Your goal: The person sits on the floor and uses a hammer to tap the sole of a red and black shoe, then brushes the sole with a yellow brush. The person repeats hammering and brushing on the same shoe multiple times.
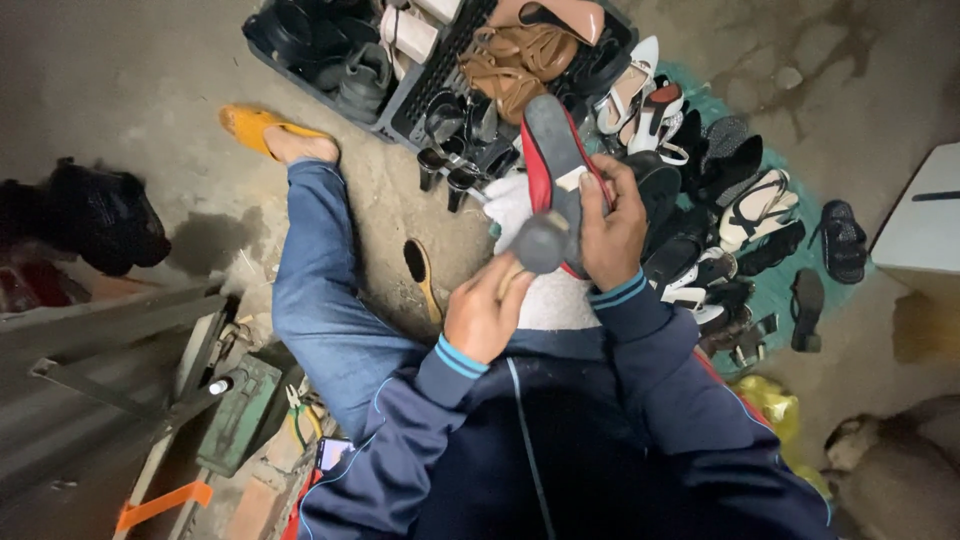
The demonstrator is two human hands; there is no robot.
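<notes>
My right hand [612, 232] is wrapped around a red shoe [556, 165]. The shoe is upside down, so its dark sole faces up at me. It is over my lap, on a white cloth [548, 298] that lies on my knees. My left hand [487, 313] is closed around a hammer [540, 243]. The round grey head of the hammer is right at the heel end of the shoe, touching it or just beside it; I cannot tell which.

My leg in blue jeans [318, 290] stretches out to the far left, with an orange sandal [252, 126] on my foot. A brush [422, 275] lies on the floor near my leg. Far from me is a black crate [420, 100] full of shoes. More shoes lie in a pile [740, 215] on the right. A green box [238, 410] sits near on the left.
</notes>
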